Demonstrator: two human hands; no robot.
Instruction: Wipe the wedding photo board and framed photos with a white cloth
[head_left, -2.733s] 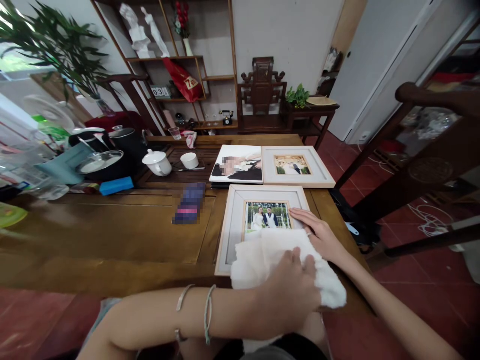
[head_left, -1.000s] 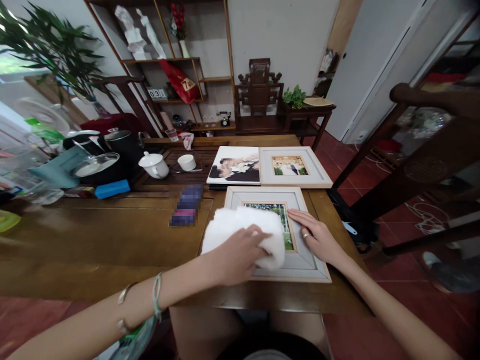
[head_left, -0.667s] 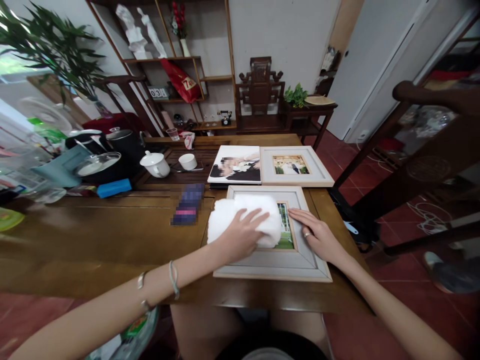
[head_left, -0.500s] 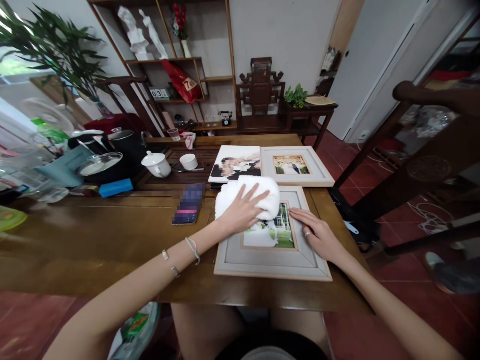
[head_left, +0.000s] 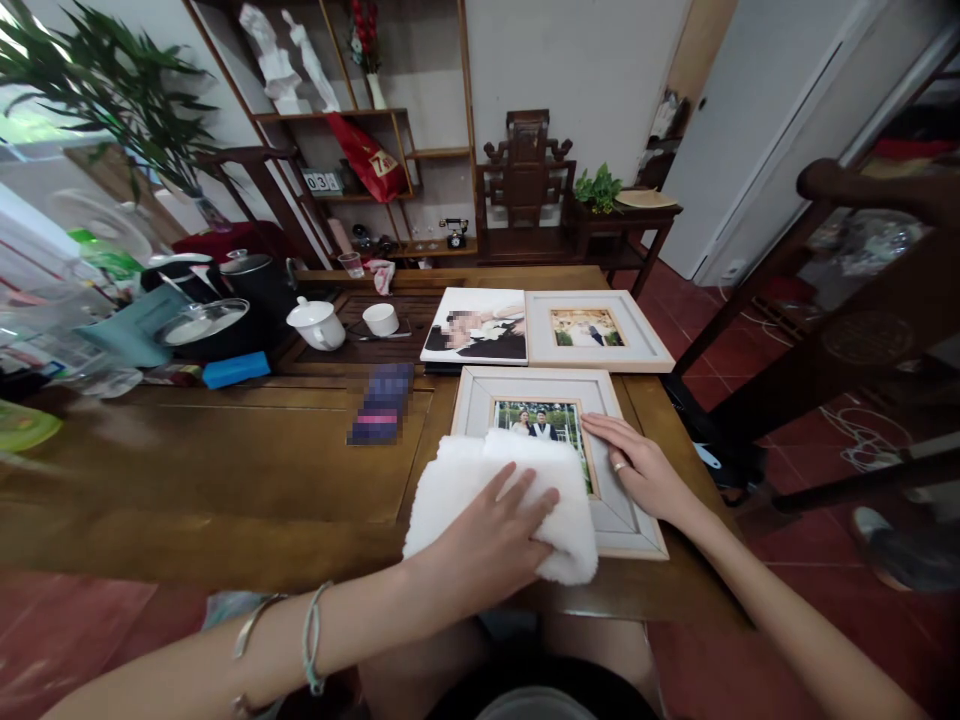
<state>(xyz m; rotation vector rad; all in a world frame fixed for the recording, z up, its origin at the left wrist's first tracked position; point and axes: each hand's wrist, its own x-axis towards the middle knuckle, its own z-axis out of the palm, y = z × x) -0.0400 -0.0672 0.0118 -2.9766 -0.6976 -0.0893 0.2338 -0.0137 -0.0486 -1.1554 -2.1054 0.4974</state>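
My left hand (head_left: 499, 535) presses on a folded white towel (head_left: 442, 490), its fingers bent into the soft cloth. The towel covers the lower left part of a picture frame (head_left: 536, 382) and hangs over its near edge. Inside the pale frame is a photo (head_left: 574, 420) of two people outdoors; its lower part is hidden by the towel. My right hand (head_left: 630, 462) lies flat on the frame's right side, fingers stretched out, fingertips at the inner border. A ring shows on one finger.
Behind the frame lie a photo panel (head_left: 476, 325) and a second picture frame (head_left: 654, 338). To the left are a phone (head_left: 381, 403), a white lidded cup (head_left: 316, 325), a small white bowl (head_left: 380, 320) and a blue block (head_left: 236, 370). A dark wooden chair (head_left: 825, 330) stands at the right.
My left hand has moved the towel from the frame's upper part toward me, down to its near edge. The photo's upper part is now uncovered. My right hand has stayed in place.
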